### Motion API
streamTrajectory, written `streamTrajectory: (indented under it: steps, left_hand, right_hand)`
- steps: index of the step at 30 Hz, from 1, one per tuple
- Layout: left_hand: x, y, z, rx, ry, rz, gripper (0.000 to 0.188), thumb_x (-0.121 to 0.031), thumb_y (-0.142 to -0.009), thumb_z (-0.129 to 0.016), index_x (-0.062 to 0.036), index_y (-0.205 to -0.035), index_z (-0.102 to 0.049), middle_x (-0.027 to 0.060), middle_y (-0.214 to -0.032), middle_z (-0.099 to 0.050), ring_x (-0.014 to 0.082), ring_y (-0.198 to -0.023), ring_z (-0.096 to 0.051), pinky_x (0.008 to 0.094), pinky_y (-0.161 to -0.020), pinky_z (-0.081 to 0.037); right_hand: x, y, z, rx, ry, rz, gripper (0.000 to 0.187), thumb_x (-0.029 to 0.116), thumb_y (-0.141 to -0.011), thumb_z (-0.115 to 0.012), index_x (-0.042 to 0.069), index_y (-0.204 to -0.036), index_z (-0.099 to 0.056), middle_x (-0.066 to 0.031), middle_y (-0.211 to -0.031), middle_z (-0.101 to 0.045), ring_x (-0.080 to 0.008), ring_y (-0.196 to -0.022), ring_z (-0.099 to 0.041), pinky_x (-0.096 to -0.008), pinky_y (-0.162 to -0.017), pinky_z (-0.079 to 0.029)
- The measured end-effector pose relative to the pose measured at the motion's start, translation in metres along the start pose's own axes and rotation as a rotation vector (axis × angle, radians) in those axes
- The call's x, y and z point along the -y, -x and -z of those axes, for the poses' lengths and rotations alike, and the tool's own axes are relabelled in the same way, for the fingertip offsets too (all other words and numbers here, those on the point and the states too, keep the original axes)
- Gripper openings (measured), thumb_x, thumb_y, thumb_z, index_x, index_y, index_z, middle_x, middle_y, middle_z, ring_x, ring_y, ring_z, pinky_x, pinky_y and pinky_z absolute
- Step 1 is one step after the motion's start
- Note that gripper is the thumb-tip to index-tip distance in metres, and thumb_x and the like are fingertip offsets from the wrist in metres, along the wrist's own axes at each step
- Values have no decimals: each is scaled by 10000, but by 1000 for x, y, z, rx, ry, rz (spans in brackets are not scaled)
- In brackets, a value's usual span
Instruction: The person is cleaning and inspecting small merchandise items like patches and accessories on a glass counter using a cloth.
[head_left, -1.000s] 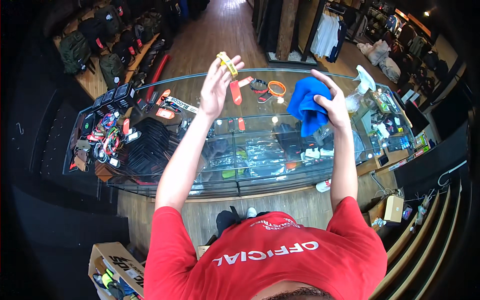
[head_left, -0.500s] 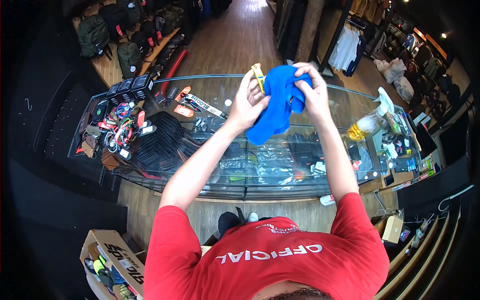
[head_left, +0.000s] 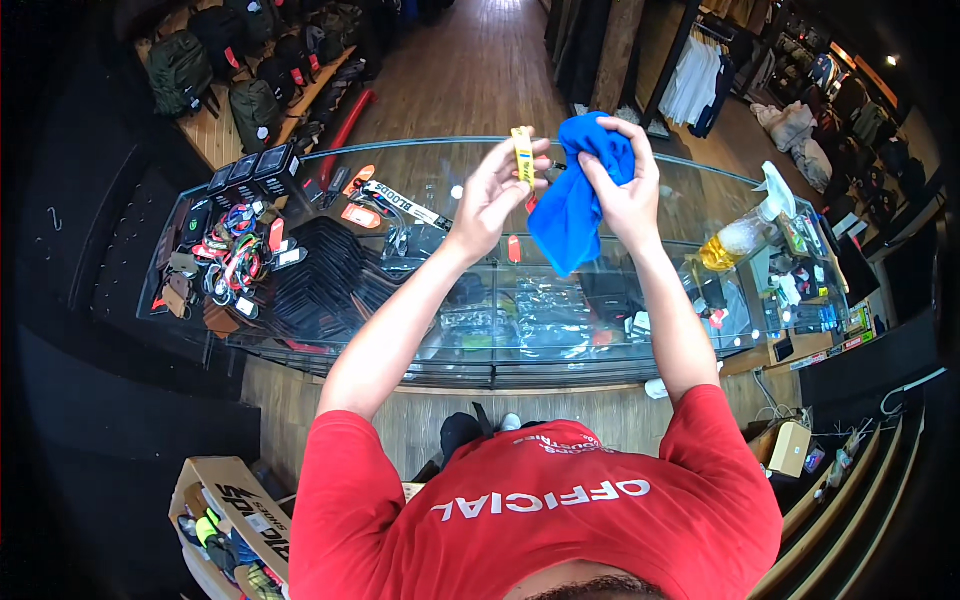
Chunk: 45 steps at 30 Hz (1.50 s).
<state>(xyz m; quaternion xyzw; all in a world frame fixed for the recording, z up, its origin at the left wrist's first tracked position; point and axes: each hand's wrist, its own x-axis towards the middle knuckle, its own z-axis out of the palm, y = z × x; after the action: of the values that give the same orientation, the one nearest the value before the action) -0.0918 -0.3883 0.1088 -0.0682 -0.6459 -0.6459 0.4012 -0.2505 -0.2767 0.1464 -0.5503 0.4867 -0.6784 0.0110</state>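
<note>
Above the glass counter, my left hand [head_left: 487, 195] is closed on a narrow yellow printed strip [head_left: 523, 155], pinched between thumb and fingers and held upright. A small red piece shows at its lower end; whether they are joined I cannot tell. A bright blue cloth [head_left: 568, 220] hangs bunched from my right hand [head_left: 632, 185], thumb pressed over its upper folds. A gap separates the cloth's upper part from the strip. Beneath both hands lies the glass counter [head_left: 470, 352], with dark items in clear packets visible through it.
On the counter's left are a pile of colourful cords [head_left: 240, 258], black boxes [head_left: 276, 170] and a printed strap [head_left: 405, 203]. A spray bottle with yellow liquid [head_left: 735, 245] leans at the right. An open cardboard box [head_left: 235, 520] stands low at left. Backpacks [head_left: 178, 72] line a far bench.
My hands have moved apart. The blue cloth has left my left hand and hangs from my right alone, while the yellow strip now stands upright in my left.
</note>
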Motion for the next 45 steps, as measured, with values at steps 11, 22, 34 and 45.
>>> streamTrajectory:
  steps: [11, 22, 34, 45]
  left_hand:
    - [-10, 4, -7, 173, 301, 86, 699, -256, -963, -393, 17, -1563, -162, 158, -1624, -236, 266, -1486, -273, 399, -1193, -243]
    - [7, 11, -6, 183, 653, 342, 693, -409, -984, -452, -8, -1524, -285, 117, -1540, -374, 239, -1400, -375, 405, -1125, -335]
    - [-2, -1, -4, 49, 757, 220, 724, -370, -993, -446, 27, -1542, -190, 207, -1616, -212, 311, -1504, -212, 443, -1222, -204]
    - [9, 6, -13, 195, 652, 397, 655, -494, -1057, -321, -6, -1493, -311, 120, -1476, -437, 237, -1358, -425, 386, -1130, -338]
  right_hand:
    - [21, 10, -3, 433, 605, 278, 441, 79, -648, -684, 129, -1086, -696, -95, -1011, -668, -314, -920, -678, -363, -806, -557]
    - [9, 4, 0, 122, 542, 297, 410, 113, -721, -750, 117, -1126, -686, -112, -925, -678, -317, -822, -686, -371, -711, -556]
    - [21, 14, 6, 656, 700, 42, 348, 191, -637, -801, 107, -960, -705, -113, -844, -692, -327, -820, -671, -419, -756, -536]
    - [7, 3, 4, 143, 611, 288, 334, 45, -674, -747, 88, -1003, -709, -109, -930, -688, -300, -892, -673, -367, -766, -529]
